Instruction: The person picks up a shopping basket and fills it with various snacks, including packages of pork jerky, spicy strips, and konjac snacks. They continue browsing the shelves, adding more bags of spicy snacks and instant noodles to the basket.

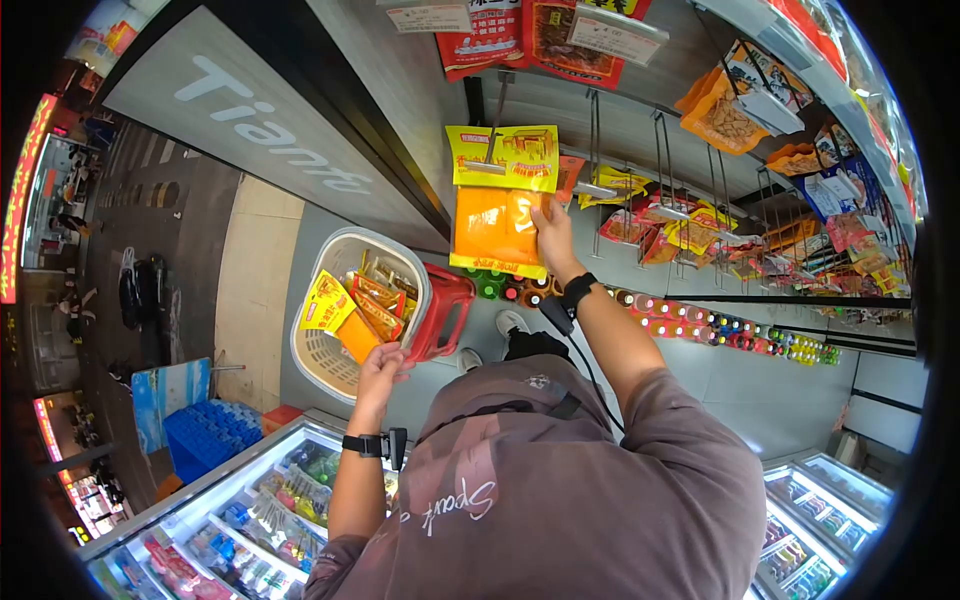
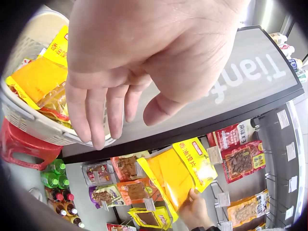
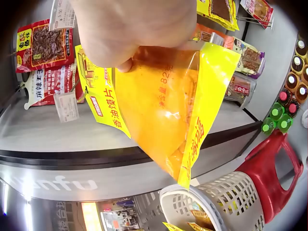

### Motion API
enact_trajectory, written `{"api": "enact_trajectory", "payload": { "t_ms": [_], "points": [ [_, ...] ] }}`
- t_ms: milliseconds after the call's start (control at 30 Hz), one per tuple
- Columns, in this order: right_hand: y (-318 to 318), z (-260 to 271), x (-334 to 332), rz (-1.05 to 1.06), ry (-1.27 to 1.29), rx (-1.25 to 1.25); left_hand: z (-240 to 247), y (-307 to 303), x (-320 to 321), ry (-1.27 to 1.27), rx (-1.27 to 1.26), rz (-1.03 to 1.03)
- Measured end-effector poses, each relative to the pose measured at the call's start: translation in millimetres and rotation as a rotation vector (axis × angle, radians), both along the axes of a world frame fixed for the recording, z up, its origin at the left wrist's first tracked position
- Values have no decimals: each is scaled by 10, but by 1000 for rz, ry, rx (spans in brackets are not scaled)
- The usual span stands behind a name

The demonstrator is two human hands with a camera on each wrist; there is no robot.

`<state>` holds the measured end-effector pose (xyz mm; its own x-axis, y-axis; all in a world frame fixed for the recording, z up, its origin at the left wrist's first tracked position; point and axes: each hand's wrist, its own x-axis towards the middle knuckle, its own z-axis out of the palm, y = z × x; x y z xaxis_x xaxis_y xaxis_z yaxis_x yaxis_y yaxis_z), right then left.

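Note:
My right hand (image 1: 556,238) grips the edge of a yellow-and-orange snack packet (image 1: 497,225) in front of the shelf. A metal hook overlaps the packet's yellow top in the head view. In the right wrist view, the thumb lies against the orange front of the packet (image 3: 161,103). My left hand (image 1: 378,376) is at the near side of a cream plastic basket (image 1: 318,358), with loosely bent fingers and nothing in its grasp. Its fingertips overlap the bottom of a similar packet (image 1: 340,315) lying in the basket on several smaller packs.
A red basket handle (image 1: 460,312) is beside the cream basket. Hanging snack packs (image 1: 700,225) fill hooks to the right, above rows of bottles (image 1: 675,318) on the floor. Behind my left arm stands a lit freezer (image 1: 240,525). A grey signed panel (image 1: 240,105) borders the shelf.

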<state>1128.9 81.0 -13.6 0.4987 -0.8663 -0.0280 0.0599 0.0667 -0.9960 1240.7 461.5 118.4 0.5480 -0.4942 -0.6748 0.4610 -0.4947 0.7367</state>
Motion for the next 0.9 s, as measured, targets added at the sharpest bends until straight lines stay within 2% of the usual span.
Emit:
{"api": "enact_trajectory", "payload": {
  "t_ms": [167, 233, 300, 367, 400, 500, 567, 633, 700, 767, 800, 833, 900],
  "points": [
    [-364, 90, 278, -112, -22, -47, 2, -50, -19, -8, 7, -10],
    [-502, 156, 368, -132, 40, 46, 57, -67, -42, -9, 19, 26],
    [-623, 97, 487, -142, 23, 64, 62, -39, -71, -10, 27, 50],
    [-733, 41, 597, -224, 70, -45, 57, 12, -97, -13, 32, 80],
    [-794, 36, 627, -178, 28, 44, 54, 47, -109, -13, 29, 91],
    [-936, -84, 797, -241, -53, 5, 80, 120, -184, -12, 48, 145],
    [-1077, -242, 897, -205, -29, 28, 76, 168, -235, -14, 71, 188],
    [-1149, -382, 998, -292, -119, 69, 61, 230, -286, 8, 94, 237],
    [-1234, -446, 1027, -275, -74, 6, 60, 266, -340, 11, 110, 263],
    [-1238, -332, 1011, -226, 219, -119, 60, 320, -395, 15, 130, 285],
    [-1276, -356, 1005, -199, 546, -147, 42, 350, -414, 13, 129, 276],
    [-1275, -392, 999, -191, 544, -145, 21, 377, -427, 9, 127, 265],
    [-1271, -440, 987, -122, 717, -264, -15, 429, -447, 10, 126, 274]
  ]
}}
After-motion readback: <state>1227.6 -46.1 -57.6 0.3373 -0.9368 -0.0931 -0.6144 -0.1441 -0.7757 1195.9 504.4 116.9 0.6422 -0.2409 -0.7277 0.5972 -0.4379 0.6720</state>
